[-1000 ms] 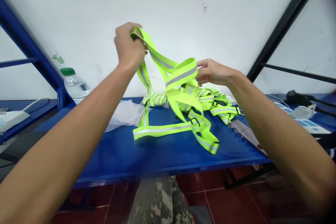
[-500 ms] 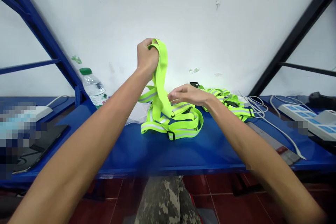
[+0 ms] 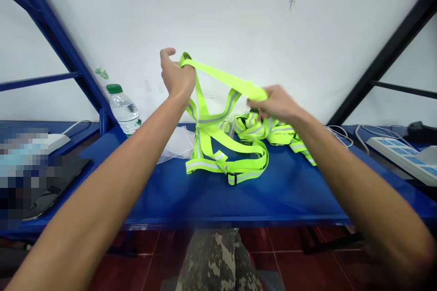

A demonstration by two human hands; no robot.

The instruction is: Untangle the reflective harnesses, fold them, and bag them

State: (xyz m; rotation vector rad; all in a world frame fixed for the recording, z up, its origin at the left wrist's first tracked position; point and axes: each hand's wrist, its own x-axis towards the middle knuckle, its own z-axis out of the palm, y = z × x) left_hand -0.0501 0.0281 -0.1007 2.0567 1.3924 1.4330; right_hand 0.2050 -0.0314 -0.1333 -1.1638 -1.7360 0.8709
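A neon yellow-green reflective strap harness hangs partly raised, its lower loops and black buckle resting on the blue table. My left hand is up against the wall side, with a strap loop around its fingers and the thumb side raised. To the right, my right hand grips another stretch of the strap, pulled taut between both hands; its fingers are slightly blurred. Behind and below my right hand lies a second bundle of similar straps.
Clear plastic bags lie left of the harness, near a green-capped water bottle. A dark tablet-like device is at the left. White cables and a power strip lie at the right, on the blue table.
My right hand has closed on the strap and moved right and up, stretching it. My left hand has shifted slightly left. More of the harness is lifted and spread.
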